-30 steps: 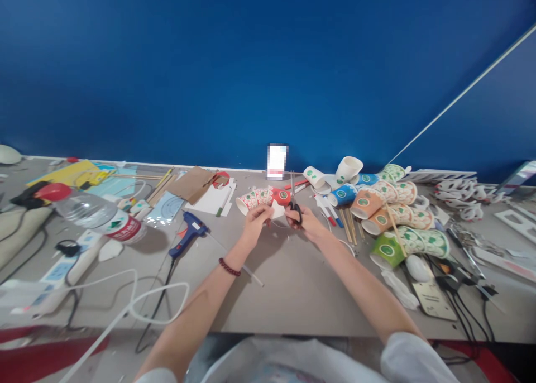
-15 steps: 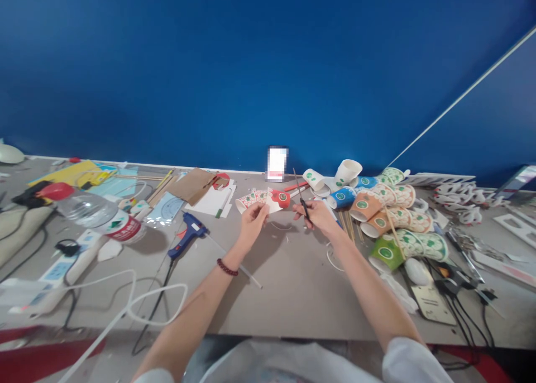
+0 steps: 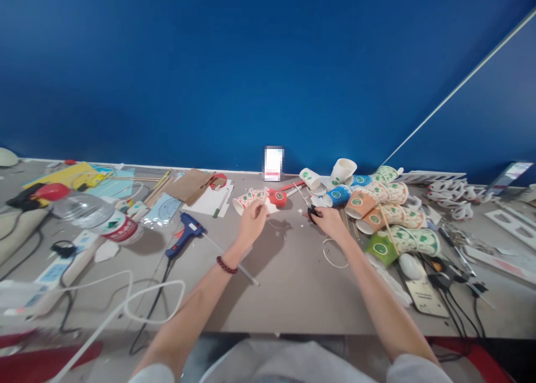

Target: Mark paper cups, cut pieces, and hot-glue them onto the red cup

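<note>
My left hand (image 3: pixel 253 218) is closed, its fingertips pinching a small white piece (image 3: pixel 271 207) that looks like paper. Just behind those fingers lie a red paper cup (image 3: pixel 278 197) and a white patterned paper cup (image 3: pixel 243 200), end to end; whether the hand touches them is hard to tell. My right hand (image 3: pixel 329 221) is closed around the black handles of a pair of scissors (image 3: pixel 312 211), whose thin blades point away and to the left. A ring of white cord (image 3: pixel 330 253) lies on the table beside the right wrist.
Several paper cups, including a green cup (image 3: pixel 380 250), are piled at right. Farther left are a blue glue gun (image 3: pixel 186 235), a plastic bottle (image 3: pixel 90 212) and a power strip (image 3: pixel 58 271). A bright-screened phone (image 3: pixel 273 163) stands against the blue wall.
My right hand has moved slightly down and right with the scissors, farther from the white piece. My left hand keeps its pinch and has barely moved. The view has shifted slightly.
</note>
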{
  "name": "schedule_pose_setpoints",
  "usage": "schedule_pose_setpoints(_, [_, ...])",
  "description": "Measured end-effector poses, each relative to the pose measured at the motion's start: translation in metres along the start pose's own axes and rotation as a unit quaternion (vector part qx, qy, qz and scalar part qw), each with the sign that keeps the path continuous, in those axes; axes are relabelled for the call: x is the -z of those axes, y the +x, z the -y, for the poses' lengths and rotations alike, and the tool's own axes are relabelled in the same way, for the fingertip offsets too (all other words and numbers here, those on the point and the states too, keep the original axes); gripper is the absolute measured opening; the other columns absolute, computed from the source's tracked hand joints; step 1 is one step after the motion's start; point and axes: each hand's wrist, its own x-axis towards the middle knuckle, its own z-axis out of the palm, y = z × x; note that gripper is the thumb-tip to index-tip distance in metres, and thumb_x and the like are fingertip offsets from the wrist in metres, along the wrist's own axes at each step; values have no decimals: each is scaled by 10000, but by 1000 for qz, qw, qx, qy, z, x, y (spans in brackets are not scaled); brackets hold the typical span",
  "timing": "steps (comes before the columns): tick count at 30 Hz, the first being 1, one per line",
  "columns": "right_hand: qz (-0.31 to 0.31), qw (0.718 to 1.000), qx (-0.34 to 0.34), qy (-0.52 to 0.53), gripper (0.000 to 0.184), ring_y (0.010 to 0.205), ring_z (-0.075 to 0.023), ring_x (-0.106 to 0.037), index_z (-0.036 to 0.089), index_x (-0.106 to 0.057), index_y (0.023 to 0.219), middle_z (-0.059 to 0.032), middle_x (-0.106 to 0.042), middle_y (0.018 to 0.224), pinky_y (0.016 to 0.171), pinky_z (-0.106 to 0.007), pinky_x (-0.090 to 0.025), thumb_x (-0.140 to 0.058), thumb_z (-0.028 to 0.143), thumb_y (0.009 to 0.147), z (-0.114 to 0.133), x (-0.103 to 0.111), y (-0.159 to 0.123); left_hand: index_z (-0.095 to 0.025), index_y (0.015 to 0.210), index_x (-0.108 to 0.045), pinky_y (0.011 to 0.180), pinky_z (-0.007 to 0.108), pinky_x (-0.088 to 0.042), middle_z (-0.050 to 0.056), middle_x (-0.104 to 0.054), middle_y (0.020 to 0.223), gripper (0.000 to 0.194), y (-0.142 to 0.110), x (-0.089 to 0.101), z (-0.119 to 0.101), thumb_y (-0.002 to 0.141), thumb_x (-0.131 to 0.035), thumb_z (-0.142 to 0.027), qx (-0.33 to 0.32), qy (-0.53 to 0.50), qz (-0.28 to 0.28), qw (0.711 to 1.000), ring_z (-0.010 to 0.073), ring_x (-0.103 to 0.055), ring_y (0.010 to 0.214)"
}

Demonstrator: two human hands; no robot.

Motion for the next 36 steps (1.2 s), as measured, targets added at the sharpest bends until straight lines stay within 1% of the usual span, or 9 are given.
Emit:
schedule_pose_setpoints(4, [3, 998, 11, -69, 321, 552, -154, -550, 173, -660, 663, -47, -651, 607, 509, -236, -337, -521, 426, 805, -10, -7, -1, -202, 625, -592, 610, 252, -370, -1, -607, 669, 142, -10, -17, -1, 764, -585, -231, -79, 121, 97, 985, 134, -515, 609])
schedule_pose_setpoints(7, [-18, 996, 14, -88, 256, 612, -173, -595, 176, -670, 700, -67, -683, 666, 555, -237, -371, -534, 370, 795, -11, -12, -1, -202, 607, -635, 596, 272, -376, 24, -629, 667, 157, -14, -26, 4, 756, -603, -240, -89, 162, 149, 971, 154, -526, 607])
schedule_pose_setpoints(9, [-35, 995, 4, -89, 214, 610, -177, -610, 183, -682, 753, -67, -696, 701, 560, -240, -387, -547, 347, 782, -11, -15, -3, -203, 637, -664, 596, 279, -395, 33, -647, 679, 129, -13, -27, 9, 747, -614, -248, -75, 156, 151, 973, 160, -540, 604])
schedule_pose_setpoints(13, [-23, 998, -41, -40, 259, 480, -158, -583, 193, -688, 911, -42, -696, 686, 510, -250, -402, -528, 361, 797, -13, -20, -7, -199, 755, -662, 587, 260, -437, 14, -647, 705, 61, -5, -20, 14, 716, -618, -215, -26, 91, 137, 986, 144, -563, 584])
schedule_pose_setpoints(18, [-116, 984, -43, -126, 275, 755, -222, -657, 209, -697, 953, -83, -733, 872, 596, -262, -399, -575, 392, 789, -13, -22, -11, -219, 996, -600, 577, 228, -473, -11, -616, 868, 344, -2, -6, 19, 672, -554, -114, 23, 28, 175, 984, 96, -606, 546])
schedule_pose_setpoints(21, [-101, 974, -63, -191, 314, 745, -231, -654, 222, -710, 939, -92, -732, 831, 564, -266, -350, -545, 462, 821, -9, -22, -13, -205, 970, -616, 601, 238, -484, 21, -637, 929, 321, -6, 3, 24, 674, -535, -111, 8, 46, 183, 982, 113, -625, 600])
schedule_pose_setpoints(24, [-87, 964, -65, -243, 357, 709, -229, -648, 223, -722, 882, -101, -723, 779, 544, -274, -308, -487, 491, 860, -6, -22, -15, -193, 812, -644, 638, 248, -477, 36, -665, 872, 148, -10, 11, 29, 700, -556, -155, -36, 98, 175, 979, 145, -611, 693])
schedule_pose_setpoints(28, [-100, 962, -41, -249, 344, 702, -211, -637, 218, -715, 872, -95, -724, 804, 550, -274, -296, -473, 462, 882, -6, -24, -16, -191, 744, -612, 584, 237, -441, 5, -627, 725, 40, -15, 18, 33, 713, -587, -199, -23, 132, 159, 978, 119, -541, 593])
schedule_pose_setpoints(36, [-100, 978, -1, -184, 290, 696, -196, -629, 191, -688, 804, -83, -720, 774, 595, -253, -338, -515, 413, 874, -7, -37, -17, -201, 1034, -522, 620, 243, -496, -5, -507, 878, 287, -23, 23, 39, 751, -562, -223, 20, 11, 135, 991, 81, -561, 588])
